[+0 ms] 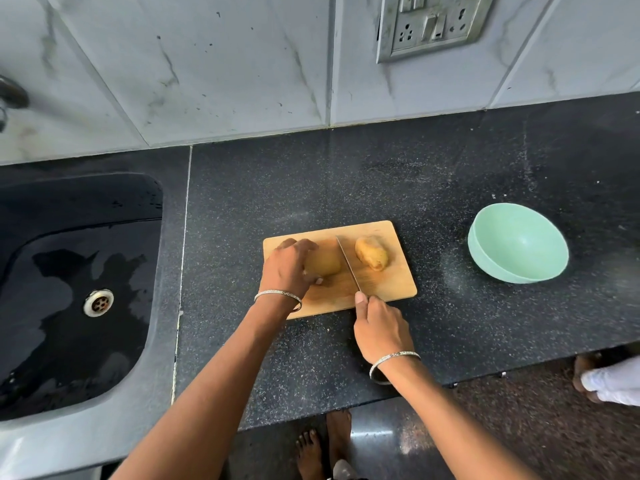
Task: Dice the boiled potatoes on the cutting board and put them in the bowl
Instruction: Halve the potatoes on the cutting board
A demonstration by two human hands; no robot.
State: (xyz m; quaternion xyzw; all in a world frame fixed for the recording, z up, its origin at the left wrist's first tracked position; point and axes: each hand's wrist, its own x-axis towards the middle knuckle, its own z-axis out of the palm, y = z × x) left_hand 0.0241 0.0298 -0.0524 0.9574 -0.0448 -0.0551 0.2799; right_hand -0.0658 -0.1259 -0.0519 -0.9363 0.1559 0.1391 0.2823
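Note:
A wooden cutting board lies on the black speckled counter. My left hand grips one boiled potato on the board's left half. A second potato lies whole on the right half, untouched. My right hand holds a knife at the board's front edge, its handle hidden in my fist. The knife blade runs between the two potatoes, close against the right side of the held one. A pale green bowl stands to the right of the board with nothing in it.
A black wet sink with a metal drain is set into the counter at the left. A tiled wall with a switch plate rises behind. Bare feet show on the floor below; another person's foot is at the right.

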